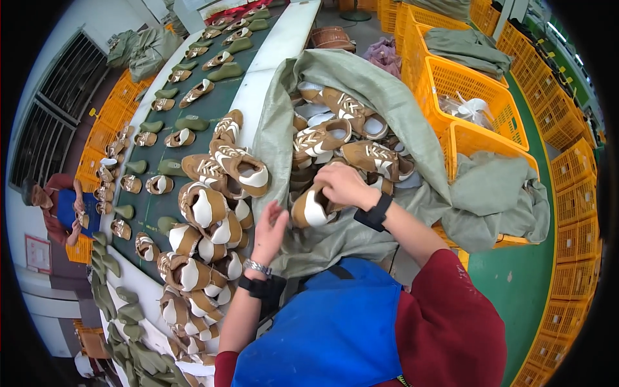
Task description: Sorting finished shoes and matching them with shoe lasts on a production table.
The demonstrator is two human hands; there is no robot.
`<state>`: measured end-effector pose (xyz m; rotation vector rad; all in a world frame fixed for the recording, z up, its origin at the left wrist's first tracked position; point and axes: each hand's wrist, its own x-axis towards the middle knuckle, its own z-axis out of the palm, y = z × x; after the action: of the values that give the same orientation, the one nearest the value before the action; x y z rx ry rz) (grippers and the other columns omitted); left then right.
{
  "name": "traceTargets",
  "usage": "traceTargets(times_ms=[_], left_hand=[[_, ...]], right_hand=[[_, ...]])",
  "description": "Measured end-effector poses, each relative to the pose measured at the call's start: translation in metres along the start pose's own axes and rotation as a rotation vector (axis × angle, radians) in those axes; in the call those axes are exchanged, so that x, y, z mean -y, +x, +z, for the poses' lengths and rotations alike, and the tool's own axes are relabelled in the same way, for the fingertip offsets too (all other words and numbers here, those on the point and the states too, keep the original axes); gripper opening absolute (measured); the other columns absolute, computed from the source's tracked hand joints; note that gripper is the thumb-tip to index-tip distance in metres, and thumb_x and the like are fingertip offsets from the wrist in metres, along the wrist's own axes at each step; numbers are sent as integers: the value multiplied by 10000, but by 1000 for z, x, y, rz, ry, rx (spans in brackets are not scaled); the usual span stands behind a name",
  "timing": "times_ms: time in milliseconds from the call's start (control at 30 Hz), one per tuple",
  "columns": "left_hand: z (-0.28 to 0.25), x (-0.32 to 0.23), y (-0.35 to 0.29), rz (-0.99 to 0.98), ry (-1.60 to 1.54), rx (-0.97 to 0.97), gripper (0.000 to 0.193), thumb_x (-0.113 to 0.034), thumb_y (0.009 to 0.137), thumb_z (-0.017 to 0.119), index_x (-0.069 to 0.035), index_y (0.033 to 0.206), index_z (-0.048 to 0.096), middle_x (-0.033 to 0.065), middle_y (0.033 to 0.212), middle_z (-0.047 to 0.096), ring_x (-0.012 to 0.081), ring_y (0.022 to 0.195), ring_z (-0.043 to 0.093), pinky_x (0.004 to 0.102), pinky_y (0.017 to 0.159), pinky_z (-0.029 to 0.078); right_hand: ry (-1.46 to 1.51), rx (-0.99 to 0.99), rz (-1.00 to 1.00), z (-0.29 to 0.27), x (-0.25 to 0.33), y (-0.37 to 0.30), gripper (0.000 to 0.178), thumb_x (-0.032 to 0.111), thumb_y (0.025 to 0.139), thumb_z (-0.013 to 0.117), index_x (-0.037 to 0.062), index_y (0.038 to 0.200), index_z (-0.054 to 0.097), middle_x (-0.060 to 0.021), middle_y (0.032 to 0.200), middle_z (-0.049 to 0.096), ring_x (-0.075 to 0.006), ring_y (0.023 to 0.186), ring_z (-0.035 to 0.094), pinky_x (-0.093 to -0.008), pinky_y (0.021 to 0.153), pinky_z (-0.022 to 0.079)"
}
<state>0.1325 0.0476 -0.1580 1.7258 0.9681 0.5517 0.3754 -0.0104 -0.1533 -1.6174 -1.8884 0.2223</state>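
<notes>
My right hand (347, 186) grips a brown and white sneaker (311, 209) by its collar, at the near side of an open grey-green woven sack (403, 97). Inside the sack lie several more brown sneakers with white laces (320, 139), heaped at different angles. My left hand (271, 227) is raised left of the held shoe, its fingers apart and nothing in them. Beside it, a pile of the same brown and white sneakers (205, 205) is stacked along the table edge.
A green conveyor belt (145, 184) carries spaced sneakers and green shoe lasts (171, 168). More lasts (145, 358) lie at the lower left. Yellow crates (516, 116) stand at right, one draped with a grey-green sack (493, 197). Across the belt, a person (61, 206) handles a shoe.
</notes>
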Motion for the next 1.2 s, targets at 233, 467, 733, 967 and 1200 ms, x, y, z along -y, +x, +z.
traceTargets(times_ms=[233, 467, 733, 967, 1200], left_hand=[[15, -42, -18, -316, -846, 324, 566, -124, 806, 608, -55, 1295, 331, 95, 1221, 469, 181, 1061, 517, 316, 899, 441], [-7, -52, -22, -293, -762, 262, 597, 11, 751, 584, -20, 1294, 335, 96, 1180, 505, 164, 1059, 506, 283, 892, 418], [-13, -44, -19, -185, -686, 126, 614, 26, 752, 562, -15, 1314, 317, 83, 1191, 500, 156, 1060, 494, 277, 908, 389], [-41, -81, -40, -88, -531, -49, 557, -67, 787, 577, 8, 1293, 358, 75, 1186, 508, 143, 1058, 484, 274, 914, 371], [-142, -108, -122, 34, -587, -535, 532, -142, 866, 501, -3, 1331, 283, 86, 1246, 449, 152, 1114, 446, 284, 940, 354]], right_hand=[[842, -87, -9, -11, 72, 0, 233, 42, 765, 578, 27, 997, 594, -82, 1017, 565, -210, 966, 549, -292, 812, 451], [-238, 80, 824, 45, -54, -79, 366, 352, 765, 594, 46, 966, 603, -198, 935, 590, -330, 938, 560, -395, 784, 461], [991, -614, 1198, 90, -54, -59, 298, 244, 746, 681, 23, 926, 592, -91, 836, 602, -179, 870, 556, -321, 659, 514], [519, -328, 893, 123, -104, -75, 187, 185, 734, 680, 25, 820, 634, -51, 782, 629, -131, 736, 578, -258, 680, 468], [576, -270, 723, 132, -128, -106, 165, 154, 796, 615, 2, 859, 623, -44, 805, 610, -122, 760, 542, -250, 702, 439]])
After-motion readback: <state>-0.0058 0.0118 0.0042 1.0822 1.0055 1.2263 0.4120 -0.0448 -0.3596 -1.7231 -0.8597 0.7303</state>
